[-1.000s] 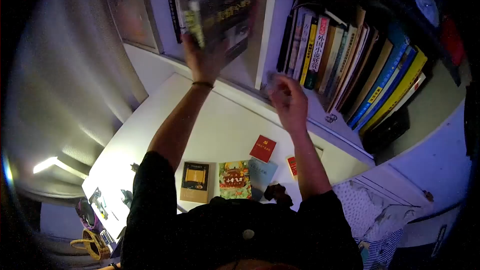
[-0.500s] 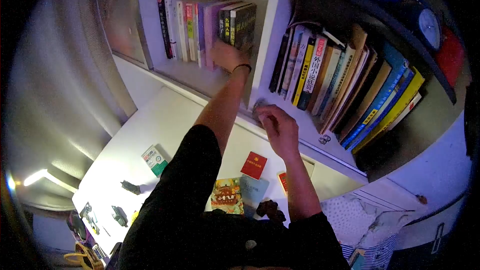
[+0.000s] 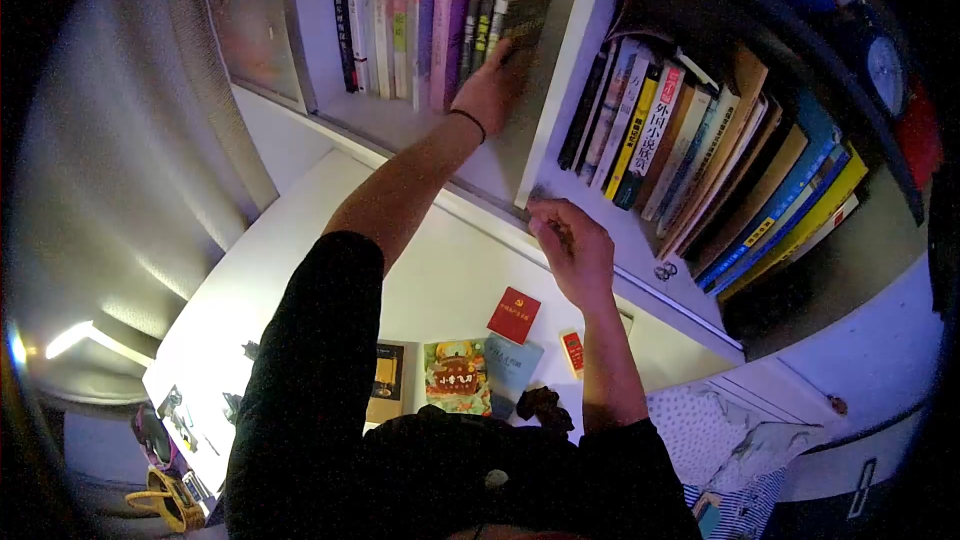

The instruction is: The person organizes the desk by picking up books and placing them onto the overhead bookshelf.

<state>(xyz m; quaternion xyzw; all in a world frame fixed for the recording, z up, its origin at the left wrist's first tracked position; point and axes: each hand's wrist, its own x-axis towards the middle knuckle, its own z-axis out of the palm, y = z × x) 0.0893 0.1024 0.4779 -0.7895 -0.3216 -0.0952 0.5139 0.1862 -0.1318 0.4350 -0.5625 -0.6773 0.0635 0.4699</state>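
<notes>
My left hand (image 3: pixel 487 92) reaches into the left shelf compartment. Its fingers stretch up against the dark-covered book (image 3: pixel 525 18) at the right end of an upright row. Beside that book stand black-spined books (image 3: pixel 483 35), a purple book (image 3: pixel 459 30) and a pink-white book (image 3: pixel 440 45). My right hand (image 3: pixel 577 248) is at the shelf's front edge, below the divider (image 3: pixel 568 70), with its fingers curled together. A small dark, blurred patch shows at its fingertips; what it is I cannot make out.
Leaning books (image 3: pixel 660 130) fill the right compartment, with small metal rings (image 3: pixel 665 270) in front. On the white desk (image 3: pixel 300 230) lie a red booklet (image 3: pixel 515 314), a colourful book (image 3: pixel 457 376), a blue book (image 3: pixel 513 365), a red-and-white item (image 3: pixel 571 352) and a dark crumpled thing (image 3: pixel 545 408).
My left hand has moved from in front of the spines to the right end of the row. My right hand stays by the shelf edge. The camera view has shifted slightly.
</notes>
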